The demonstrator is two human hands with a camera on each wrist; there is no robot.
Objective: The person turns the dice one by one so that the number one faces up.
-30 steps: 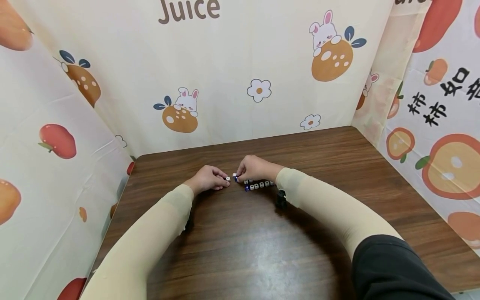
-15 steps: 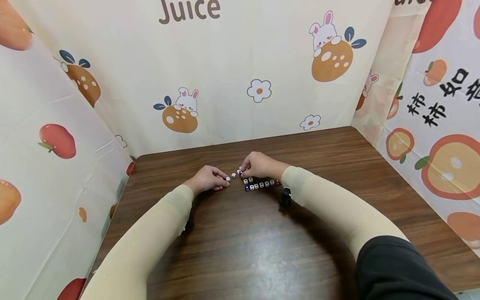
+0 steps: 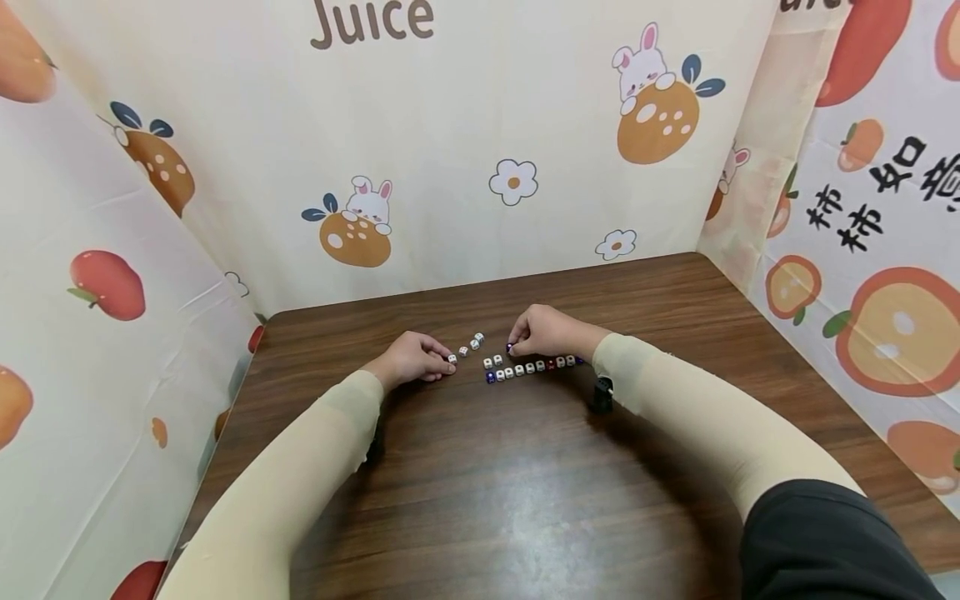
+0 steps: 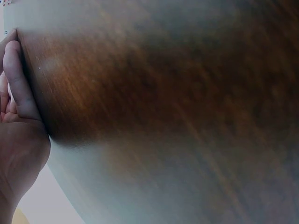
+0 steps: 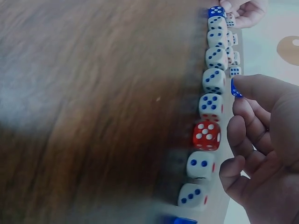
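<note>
My right hand (image 3: 551, 332) pinches a blue die (image 5: 236, 88) between thumb and index finger, just behind the long row of dice. The row's left end is another blue die (image 3: 491, 377); white dice follow, with a red die (image 5: 206, 136) among them. Behind that row, two white dice (image 3: 492, 362) sit side by side, left of the die in my right hand. On the left, my left hand (image 3: 411, 358) holds a white die (image 3: 452, 359) at its fingertips. In the left wrist view only part of the left hand (image 4: 21, 93) shows, its die hidden.
Several loose white dice (image 3: 475, 343) lie in a slanting line between my hands. A further blue die (image 5: 184, 220) ends the long row at the right. Printed cloth walls (image 3: 450, 108) stand behind and beside the brown wooden table (image 3: 465, 492).
My right hand has carried the blue die rightward from beside the loose white dice to the right of the two white dice. The left hand has stayed in place.
</note>
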